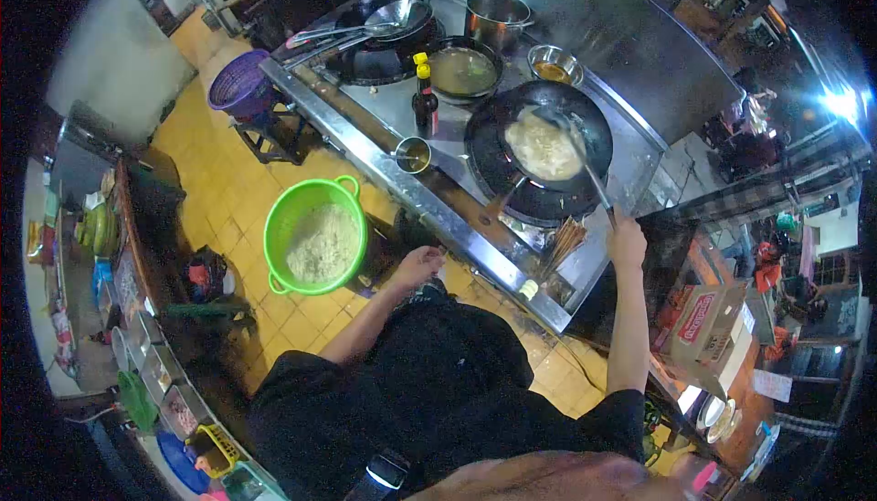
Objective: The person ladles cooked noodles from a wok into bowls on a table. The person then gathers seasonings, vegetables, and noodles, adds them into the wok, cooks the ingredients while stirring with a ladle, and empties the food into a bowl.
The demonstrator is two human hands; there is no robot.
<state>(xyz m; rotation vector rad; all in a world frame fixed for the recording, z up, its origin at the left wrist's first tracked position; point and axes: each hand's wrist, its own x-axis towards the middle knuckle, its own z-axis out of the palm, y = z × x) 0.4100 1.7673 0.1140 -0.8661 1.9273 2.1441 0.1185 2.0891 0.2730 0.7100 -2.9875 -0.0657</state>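
Note:
My right hand (pixel 627 242) is wrapped round the handle of a wok spatula (pixel 596 175). The spatula's head reaches into a large black wok (pixel 598 126), where pale, creamy food (pixel 545 147) lies in the middle. Part of the spatula's head is hidden by the food. In front of my waist, over the floor, my left hand (pixel 420 266) has its fingers curled in. What it holds, if anything, I cannot make out. A bundle-stick brush (pixel 564 243) lies on the stove edge beside my right hand.
Along the steel stove (pixel 438 204) stand a small metal cup (pixel 413 155), dark sauce bottles (pixel 426 104), a pan of liquid (pixel 463 70), a metal bowl (pixel 554 65) and a steel pot (pixel 498 20). A green basket (pixel 358 245) of pale grains stands left. A carton (pixel 708 332) sits right.

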